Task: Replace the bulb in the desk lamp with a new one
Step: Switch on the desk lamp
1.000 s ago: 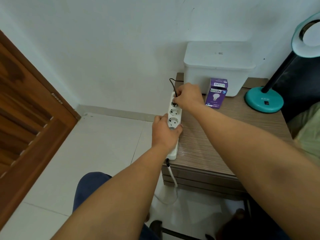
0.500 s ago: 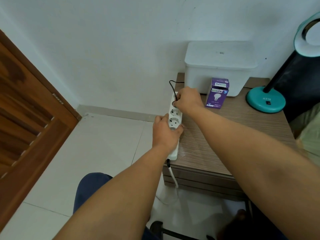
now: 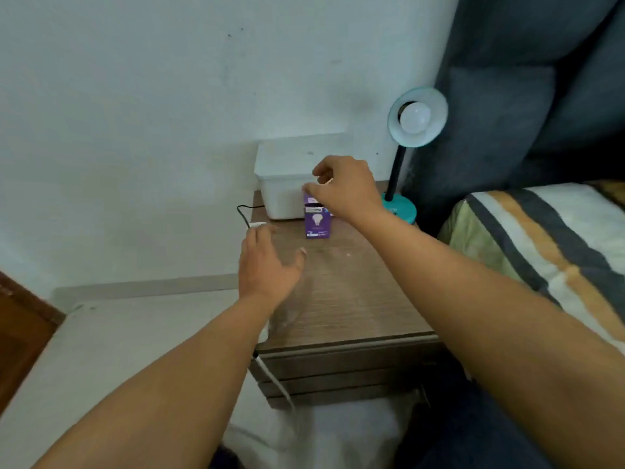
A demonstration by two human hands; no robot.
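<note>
A teal desk lamp stands at the back right of the wooden nightstand, with a white bulb in its round shade. A purple bulb box stands upright in front of a white lidded bin. My right hand hovers just above the box, fingers loosely curled and holding nothing. My left hand floats with fingers spread over the nightstand's left edge, hiding most of the white power strip. A black cord runs to the strip.
A dark padded headboard and a bed with a striped cover lie right of the nightstand. A white wall is behind, pale tiled floor to the left, and a wooden door at far left. The strip's white cable hangs down the drawer front.
Both hands have left the power strip. My right hand rose and moved right, over the purple box; my left hand lifted and spread. The view swung right, showing the lamp's bulb and the bed.
</note>
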